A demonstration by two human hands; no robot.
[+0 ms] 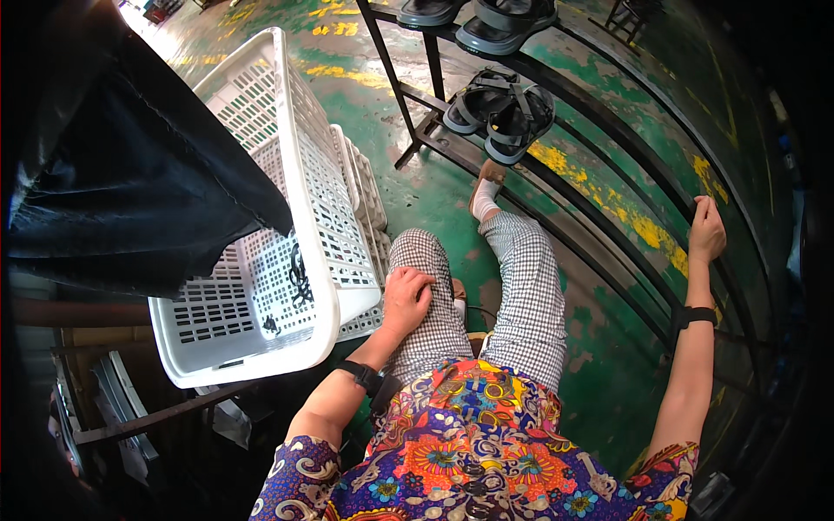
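Note:
My left hand (407, 300) lies on my checked trouser leg (421, 260), fingers resting on the thigh with nothing in them. Out to the right, my right hand (707, 231) is closed at a dark metal rail (665, 195) of the shoe rack; its fingertips are partly hidden. A pair of dark strappy sandals (502, 113) sits on the rack's lower level, far from both hands. More sandals (508, 24) stand on the level above, cut off by the upper edge. Left of my legs a white slatted plastic basket (326, 334) holds a few black strap-like pieces (300, 276).
Other white baskets (372, 208) are stacked under the large one. A dark cloth (139, 174) hangs over its left side. Metal bars and pieces (126, 404) lie at the lower left. The green floor (408, 195) has worn yellow markings. My foot (486, 187) is by the rack.

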